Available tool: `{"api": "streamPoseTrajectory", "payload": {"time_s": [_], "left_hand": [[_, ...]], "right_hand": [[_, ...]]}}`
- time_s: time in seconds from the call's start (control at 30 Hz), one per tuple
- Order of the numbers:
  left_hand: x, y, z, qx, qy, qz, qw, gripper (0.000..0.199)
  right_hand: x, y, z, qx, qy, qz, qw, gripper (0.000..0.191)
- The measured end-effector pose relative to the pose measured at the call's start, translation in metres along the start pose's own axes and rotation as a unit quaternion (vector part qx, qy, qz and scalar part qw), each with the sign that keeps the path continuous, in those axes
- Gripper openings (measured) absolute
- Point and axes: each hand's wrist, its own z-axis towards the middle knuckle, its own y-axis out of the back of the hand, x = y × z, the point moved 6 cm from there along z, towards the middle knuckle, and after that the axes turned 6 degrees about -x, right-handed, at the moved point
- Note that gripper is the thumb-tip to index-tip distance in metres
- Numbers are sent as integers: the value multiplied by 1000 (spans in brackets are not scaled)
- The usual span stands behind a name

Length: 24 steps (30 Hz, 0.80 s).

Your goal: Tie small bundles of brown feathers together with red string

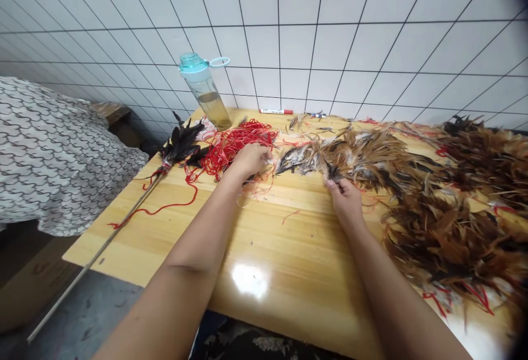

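Here, to the right of a red string tangle (223, 151), the right hand (347, 199) pinched a dark feather tuft (335, 173). The left hand (252, 160), at the tangle's right edge, had bunched fingers; whether they gripped anything could not be told. Brown feathers (371, 154) spread farther right, a stick (94, 260) lay left, and behind stood a bottle (214, 108) and a red-and-white marker (275, 111), its print too small to read.

Bare forearms (196, 244) extend forward; left hand (252, 160) palm-down, fingers curled; right hand (345, 198) pinching, thumb toward forefinger.
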Motion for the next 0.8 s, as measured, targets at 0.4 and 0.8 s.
{"api": "streamPoseTrajectory", "payload": {"time_s": [0.4,0.8], "left_hand": [[-39,30,-2,-161,-49,-111,979,10],[-137,-33,-29,-4,-259,-105,960,18]], "right_hand": [[-1,1,-1,1,2,-24,1000,29],[-3,-5,1,29,52,-44,997,25]]}}
